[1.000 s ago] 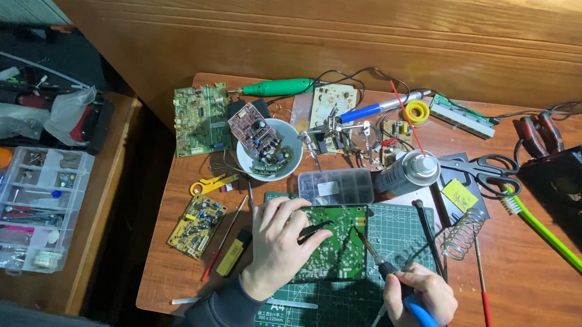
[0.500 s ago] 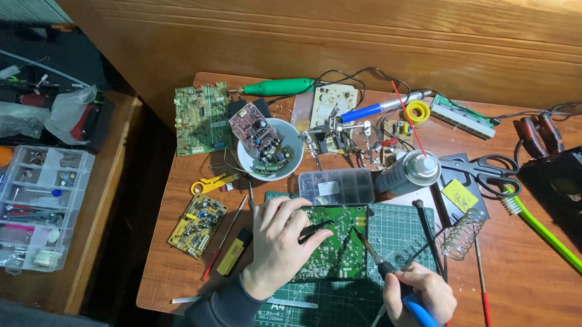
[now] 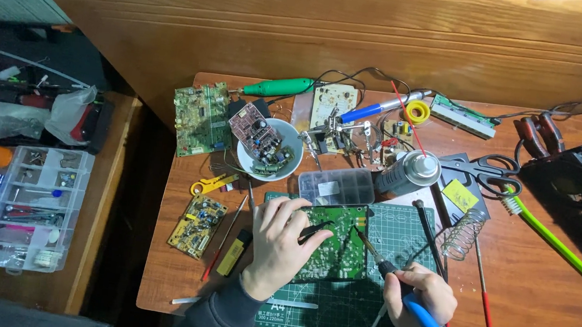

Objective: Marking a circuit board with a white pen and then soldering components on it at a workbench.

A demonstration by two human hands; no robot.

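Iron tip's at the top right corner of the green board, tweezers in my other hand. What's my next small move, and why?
Probably ease the soldering iron tip onto the joint: the right hand has it at the green board, the left hand pins the board and holds tweezers nearby.

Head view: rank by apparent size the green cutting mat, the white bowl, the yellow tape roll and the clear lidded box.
1. green cutting mat, partly covered
2. white bowl
3. clear lidded box; its footprint looks close to the bowl's, so that order is unsure
4. yellow tape roll
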